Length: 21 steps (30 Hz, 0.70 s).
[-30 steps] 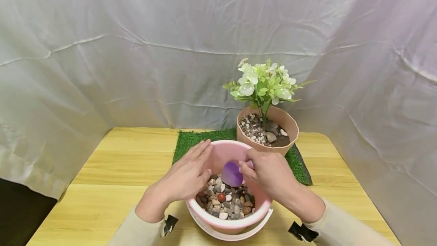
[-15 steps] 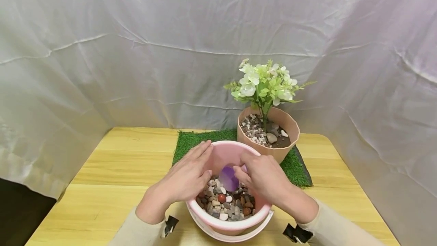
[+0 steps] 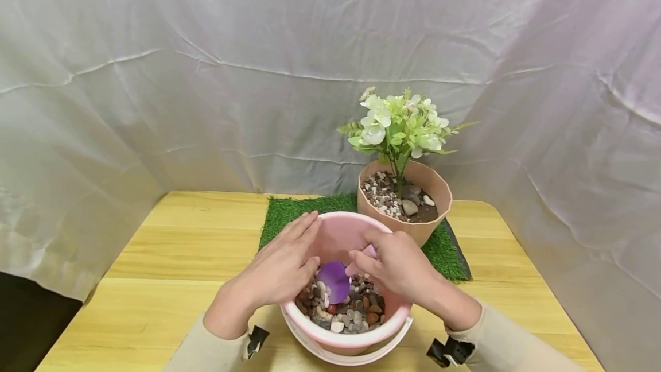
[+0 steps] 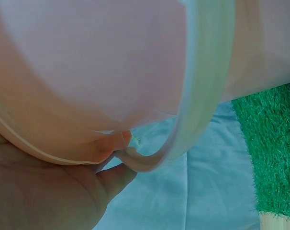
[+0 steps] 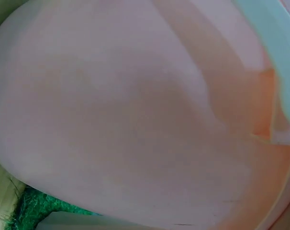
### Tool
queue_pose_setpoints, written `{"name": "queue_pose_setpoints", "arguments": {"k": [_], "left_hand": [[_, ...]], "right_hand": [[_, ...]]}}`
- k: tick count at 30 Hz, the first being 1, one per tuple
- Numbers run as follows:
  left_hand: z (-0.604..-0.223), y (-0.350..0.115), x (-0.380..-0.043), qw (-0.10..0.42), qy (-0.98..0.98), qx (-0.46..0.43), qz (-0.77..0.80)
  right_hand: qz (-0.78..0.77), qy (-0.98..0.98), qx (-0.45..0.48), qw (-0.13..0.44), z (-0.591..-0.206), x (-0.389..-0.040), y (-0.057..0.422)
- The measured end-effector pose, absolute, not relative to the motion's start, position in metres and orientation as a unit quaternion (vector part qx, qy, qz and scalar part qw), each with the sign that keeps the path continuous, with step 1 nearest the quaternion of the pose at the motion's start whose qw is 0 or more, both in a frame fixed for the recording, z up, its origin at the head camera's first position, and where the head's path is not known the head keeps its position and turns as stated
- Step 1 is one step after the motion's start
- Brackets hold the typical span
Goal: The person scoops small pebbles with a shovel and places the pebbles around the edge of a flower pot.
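Note:
A pink bucket point(image 3: 343, 338) of mixed pebbles point(image 3: 356, 310) stands near the table's front. Fingers straight, my left hand point(image 3: 281, 263) rests along its left rim, thumb over the inside. From the left wrist, this hand point(image 4: 49, 191) lies against the bucket's outside point(image 4: 102, 62), by the end of its carrying handle point(image 4: 207, 72). Over the bucket, my right hand point(image 3: 405, 263) grips the pink handle of a purple scoop point(image 3: 334, 281), whose head is tilted down among the pebbles. In the right wrist view the bucket wall point(image 5: 126, 120) fills most of the picture, and the scoop is hidden.
Behind the bucket, a peach flowerpot point(image 3: 439, 188) holds white flowers point(image 3: 400, 122), small stones and dark soil. Pot and bucket overlap a green turf mat point(image 3: 289, 211) on the wooden table point(image 3: 170, 280). Grey cloth point(image 3: 258, 108) hangs around the back and sides.
The right hand has lowered and moved the scoop toward the left of the bucket, and its head now covers most of the red pebble. The left hand has stayed on the rim.

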<state>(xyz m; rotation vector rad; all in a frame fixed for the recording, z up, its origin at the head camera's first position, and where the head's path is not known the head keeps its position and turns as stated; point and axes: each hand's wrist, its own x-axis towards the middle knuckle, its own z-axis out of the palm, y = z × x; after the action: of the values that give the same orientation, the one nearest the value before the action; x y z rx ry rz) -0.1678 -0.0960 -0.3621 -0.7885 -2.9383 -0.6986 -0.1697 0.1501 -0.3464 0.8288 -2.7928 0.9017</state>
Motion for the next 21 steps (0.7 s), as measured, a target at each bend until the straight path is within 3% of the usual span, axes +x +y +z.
{"name": "queue_pose_setpoints", "arguments": {"k": [21], "left_hand": [[-0.3619,-0.0957,-0.1674,0.013,-0.941,-0.256,-0.222]], "right_hand": [[0.329,-0.911,0.249,-0.021,-0.3406,-0.175,0.1529]]}}
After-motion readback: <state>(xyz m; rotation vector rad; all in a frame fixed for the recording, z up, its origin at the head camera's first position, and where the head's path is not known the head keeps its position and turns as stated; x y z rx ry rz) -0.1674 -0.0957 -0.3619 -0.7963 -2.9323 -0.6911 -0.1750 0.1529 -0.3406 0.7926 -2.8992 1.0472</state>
